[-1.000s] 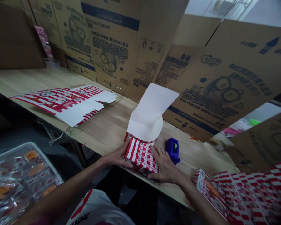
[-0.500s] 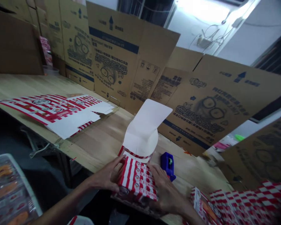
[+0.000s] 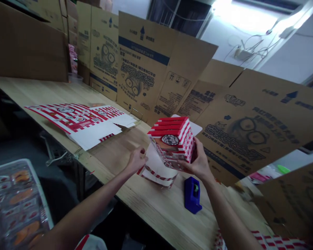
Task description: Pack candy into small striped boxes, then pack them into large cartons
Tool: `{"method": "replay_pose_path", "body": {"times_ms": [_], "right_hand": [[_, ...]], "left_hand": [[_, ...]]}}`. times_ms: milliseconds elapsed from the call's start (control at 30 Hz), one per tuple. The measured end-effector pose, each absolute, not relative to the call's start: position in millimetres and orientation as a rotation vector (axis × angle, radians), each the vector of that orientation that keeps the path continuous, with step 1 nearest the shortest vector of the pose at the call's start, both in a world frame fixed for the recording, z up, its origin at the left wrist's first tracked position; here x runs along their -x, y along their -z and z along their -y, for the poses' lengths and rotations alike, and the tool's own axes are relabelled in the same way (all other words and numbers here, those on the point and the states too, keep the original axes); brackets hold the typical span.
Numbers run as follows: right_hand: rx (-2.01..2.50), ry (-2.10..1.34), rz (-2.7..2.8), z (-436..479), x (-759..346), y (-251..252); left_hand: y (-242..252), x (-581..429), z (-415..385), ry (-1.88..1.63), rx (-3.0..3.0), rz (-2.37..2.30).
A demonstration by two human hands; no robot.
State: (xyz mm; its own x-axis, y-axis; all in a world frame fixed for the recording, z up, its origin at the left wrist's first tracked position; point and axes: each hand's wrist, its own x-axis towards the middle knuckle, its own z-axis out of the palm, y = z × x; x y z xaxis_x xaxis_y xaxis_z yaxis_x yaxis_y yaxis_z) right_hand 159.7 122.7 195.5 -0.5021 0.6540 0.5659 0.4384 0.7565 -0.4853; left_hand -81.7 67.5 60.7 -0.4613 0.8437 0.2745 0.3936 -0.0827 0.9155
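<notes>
My right hand (image 3: 199,162) grips a stack of small red-and-white striped boxes (image 3: 169,140) from its right side and underneath, holding it raised and tilted over the table. Behind and below the stack stands an open carton (image 3: 156,160), white inside with a red-striped lower edge; the stack hides part of it and its raised flap. Just left of this carton is my left hand (image 3: 137,159), its fingers curled in. Whether anything is pinched there, or the carton's edge is touched, I cannot make out.
A blue tape dispenser (image 3: 192,195) stands right of the carton. Flat striped carton blanks (image 3: 78,119) lie at the left. More striped boxes (image 3: 276,239) are at bottom right. A plastic bin (image 3: 48,208) of wrapped items is below left. Cardboard panels (image 3: 143,69) line the back.
The stack has been lifted from the table's front edge, now in my right hand alone. My left hand has let go of it and moved up beside the open carton. The view has shifted.
</notes>
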Motion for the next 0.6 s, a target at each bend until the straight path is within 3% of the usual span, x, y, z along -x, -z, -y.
{"method": "replay_pose_path", "body": {"times_ms": [100,233,600], "right_hand": [[0.917,-0.319,2.351,-145.8,-167.8,-171.6],[1.007,-0.608,2.464,-159.1,-185.0,-154.1],[1.058,-1.151,2.460,-180.5,-177.6,-168.0]], "left_hand": [[-59.8,81.6,-70.9,-1.552,-1.298,-1.814],[-56.4,78.3,-73.1,-1.540,-1.296,-1.794],[-62.1,72.9,-76.3,-1.567,-1.295,-1.778]]}}
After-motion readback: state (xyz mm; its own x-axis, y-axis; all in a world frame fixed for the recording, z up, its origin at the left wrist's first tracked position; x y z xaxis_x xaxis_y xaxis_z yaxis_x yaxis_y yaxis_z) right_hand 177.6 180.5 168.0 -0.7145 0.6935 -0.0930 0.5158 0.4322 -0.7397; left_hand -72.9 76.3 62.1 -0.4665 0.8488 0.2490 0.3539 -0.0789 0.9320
